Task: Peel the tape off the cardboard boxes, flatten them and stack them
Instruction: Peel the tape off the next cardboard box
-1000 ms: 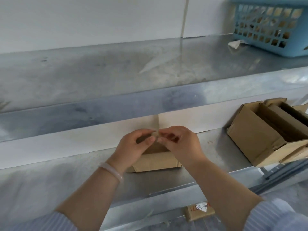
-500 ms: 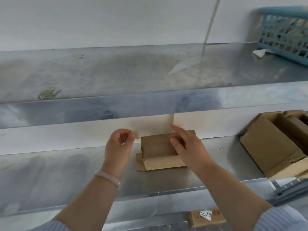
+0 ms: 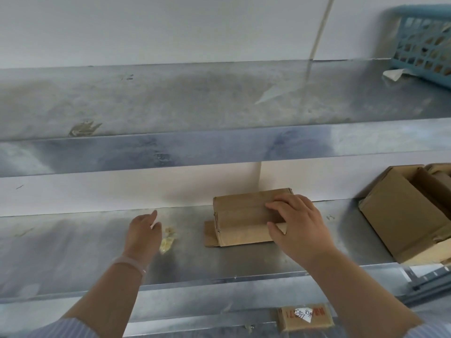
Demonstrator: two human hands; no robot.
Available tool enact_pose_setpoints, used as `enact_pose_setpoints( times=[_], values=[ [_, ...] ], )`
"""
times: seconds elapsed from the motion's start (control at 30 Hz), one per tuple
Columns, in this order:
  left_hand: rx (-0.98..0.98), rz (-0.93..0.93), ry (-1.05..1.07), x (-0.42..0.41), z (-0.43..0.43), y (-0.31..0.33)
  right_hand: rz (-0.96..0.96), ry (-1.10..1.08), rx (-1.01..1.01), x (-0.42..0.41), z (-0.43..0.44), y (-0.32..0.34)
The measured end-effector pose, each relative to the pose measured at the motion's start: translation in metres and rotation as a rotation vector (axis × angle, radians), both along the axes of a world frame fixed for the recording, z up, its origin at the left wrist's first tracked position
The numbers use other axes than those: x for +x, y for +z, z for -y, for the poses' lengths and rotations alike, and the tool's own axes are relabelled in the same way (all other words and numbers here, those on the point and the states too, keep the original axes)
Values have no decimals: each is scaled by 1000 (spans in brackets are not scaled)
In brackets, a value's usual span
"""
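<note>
l hand (image 3: 144,230) has let go, tape wad (image 3: 168,240) now on shelf (image 3: 73,252) beside it; r hand (image 3: 297,225) grips box (image 3: 241,215), so flattening's next.

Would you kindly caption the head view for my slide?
Right hand grips cardboard box; open left hand hovers beside crumpled tape.
</note>
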State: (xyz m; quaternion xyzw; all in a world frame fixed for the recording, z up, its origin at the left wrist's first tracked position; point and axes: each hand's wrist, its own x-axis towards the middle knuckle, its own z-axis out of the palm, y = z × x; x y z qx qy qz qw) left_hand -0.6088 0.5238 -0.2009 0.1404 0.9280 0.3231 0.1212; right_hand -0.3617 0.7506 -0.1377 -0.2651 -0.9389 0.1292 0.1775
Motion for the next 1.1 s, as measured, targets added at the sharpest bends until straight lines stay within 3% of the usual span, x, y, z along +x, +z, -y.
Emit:
enact_pose_setpoints(
  times=[0.07, 0.2, 0.3, 0.4, 0.6, 0.73, 0.8, 0.93, 1.0, 1.1],
  values=[
    [-15, -39, -58, 8, -5, 7, -2, 12, 2, 0, 0, 1],
    [354, -102, -207, 48, -28, 33, 14, 56, -28, 0, -1, 4],
    [439, -214, -394, 81, -48, 45, -66, 58, 17, 1, 0, 7],
    [412, -278, -425, 90, -59, 45, -67, 98, 87, 9, -1, 2],
    [298, -216, -547, 87, -66, 43, -72, 131, 71, 31, -2, -16],
    [69, -397, -761, 87, -84, 47, -93, 149, 79, 31, -5, -15],
    [41, -500, -758, 87, -92, 50, -103, 159, 65, 31, -8, -15],
    [76, -624, -693, 90, -99, 51, -157, 84, -154, 33, -15, -17],
    [98, -576, -623, 95, -99, 53, -190, -23, -314, 37, -22, -15],
    [161, -495, -509, 103, -101, 51, -224, -220, -397, 40, -33, -15]
  ],
)
